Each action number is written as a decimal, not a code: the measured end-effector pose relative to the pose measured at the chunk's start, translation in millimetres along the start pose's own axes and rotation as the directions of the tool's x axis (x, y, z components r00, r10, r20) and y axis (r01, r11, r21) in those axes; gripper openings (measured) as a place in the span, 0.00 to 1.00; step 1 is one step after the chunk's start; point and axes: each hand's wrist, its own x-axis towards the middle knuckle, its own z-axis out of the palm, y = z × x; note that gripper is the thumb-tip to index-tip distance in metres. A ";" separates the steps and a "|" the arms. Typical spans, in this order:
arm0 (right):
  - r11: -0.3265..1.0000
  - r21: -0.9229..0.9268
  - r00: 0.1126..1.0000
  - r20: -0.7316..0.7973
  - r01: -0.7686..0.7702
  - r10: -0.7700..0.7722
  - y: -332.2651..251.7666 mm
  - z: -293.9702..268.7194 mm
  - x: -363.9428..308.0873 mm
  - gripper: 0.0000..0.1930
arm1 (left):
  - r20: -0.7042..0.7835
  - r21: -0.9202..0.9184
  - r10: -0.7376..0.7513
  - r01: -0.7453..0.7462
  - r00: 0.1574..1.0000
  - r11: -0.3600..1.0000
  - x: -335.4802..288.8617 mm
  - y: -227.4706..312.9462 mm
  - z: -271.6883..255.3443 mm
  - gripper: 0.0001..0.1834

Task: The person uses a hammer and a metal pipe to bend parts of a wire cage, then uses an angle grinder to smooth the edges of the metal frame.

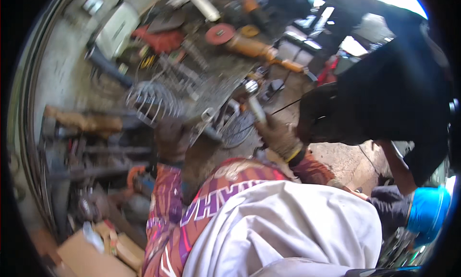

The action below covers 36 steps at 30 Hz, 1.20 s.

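Note:
My right hand [279, 138], in a tan work glove with a yellow cuff, is closed round the pale handle of a hammer [257, 109]. The hammer's shiny rounded head points up and away, above the edge of a cluttered metal bench [218, 87]. On the left, my left hand [171, 136] wears a dark glove and looks closed on a grey metal piece [196, 129]; blur hides its fingers. A small metal ring [207, 114] shows just beyond that piece. Between my hands, lower down, is a round wire-like grey object [238, 129].
An orange angle grinder [249, 47] with a red disc lies across the bench. A wire cage [156, 103] sits by my left hand. Metal bars and a cardboard box [89, 253] fill the left side. A person in dark clothing [379, 94] is close on the right, another person's blue garment [429, 212] below.

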 end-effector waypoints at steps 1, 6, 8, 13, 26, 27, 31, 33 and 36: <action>0.992 -0.124 1.000 0.010 -0.027 0.029 -8.9 0.7 -0.2 0.21 | 0.025 0.005 0.030 -0.030 0.999 1.000 0.2 -2.2 -1.1 0.08; 0.959 -0.277 0.998 0.036 0.067 -0.060 0.9 3.0 19.1 0.31 | -0.090 0.103 0.037 -0.028 0.995 0.994 7.4 16.2 1.7 0.16; 0.940 -0.287 0.982 0.011 0.185 -0.190 -10.2 0.9 17.9 0.29 | -0.063 0.138 -0.016 0.024 0.998 0.990 14.6 25.5 3.5 0.21; 0.924 -0.286 0.963 -0.020 0.252 -0.269 -18.1 3.2 23.6 0.27 | -0.112 0.156 0.130 -0.112 0.985 0.981 13.3 15.3 4.8 0.15; 0.593 -0.768 0.924 -0.003 0.243 -0.384 -49.0 13.2 101.8 0.27 | 0.009 0.046 0.032 -0.032 0.999 0.998 8.3 11.3 -5.5 0.12; 0.566 -0.782 0.910 0.003 0.261 -0.415 -50.3 14.7 104.6 0.27 | -0.020 0.032 0.036 -0.035 0.999 0.999 8.3 12.2 -4.3 0.12; 0.495 -0.831 0.902 0.016 0.252 -0.432 -41.7 24.2 127.5 0.27 | -0.123 -0.010 0.050 -0.052 0.991 0.999 10.2 14.2 -3.9 0.12; 0.480 -0.846 0.918 0.027 0.232 -0.395 -38.5 26.6 132.4 0.28 | -0.124 -0.032 0.038 -0.042 0.992 0.999 8.8 15.3 -5.8 0.12; 0.441 -0.858 0.878 0.025 0.264 -0.477 -29.5 23.9 133.0 0.28 | -0.084 -0.051 0.014 -0.019 0.996 0.999 12.9 14.7 -5.7 0.12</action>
